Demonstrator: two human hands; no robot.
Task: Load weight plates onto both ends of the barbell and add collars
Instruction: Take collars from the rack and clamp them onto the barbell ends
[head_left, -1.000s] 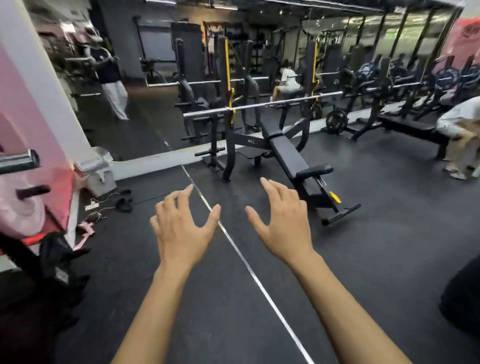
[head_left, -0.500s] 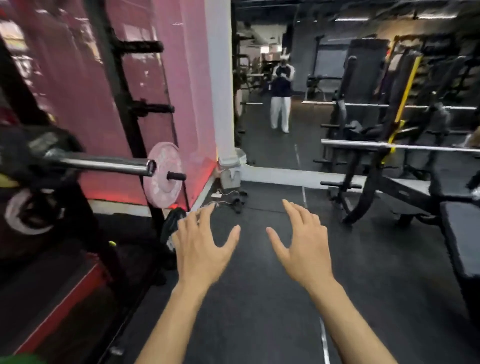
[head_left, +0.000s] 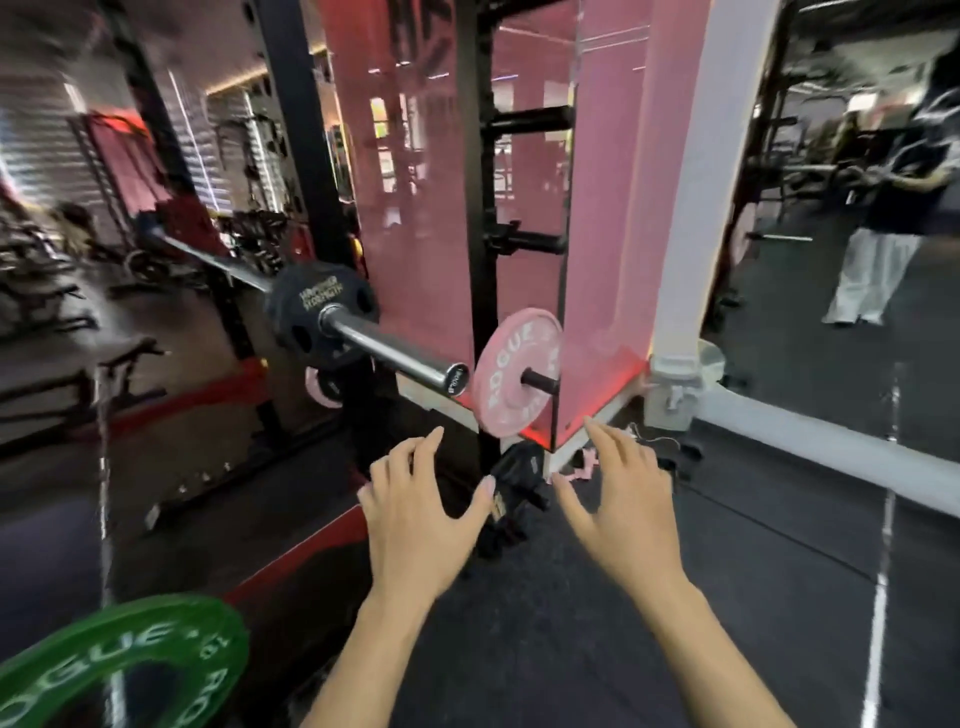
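rack upright (head_left: 475, 208) black, against pink wall | barbell (head_left: 395, 349) racked, one black plate (head_left: 317, 312) on sleeve, outer end bare | pink plate (head_left: 517, 379) on storage peg beside bar end | left hand (head_left: 415, 519) and right hand (head_left: 628, 509) below, fingers spread, empty

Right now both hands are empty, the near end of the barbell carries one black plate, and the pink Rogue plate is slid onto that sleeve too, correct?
Not quite. In the head view the pink Rogue plate hangs on a storage peg of the rack, beyond the barbell end. The black plate is on the sleeve, and left hand and right hand are empty.
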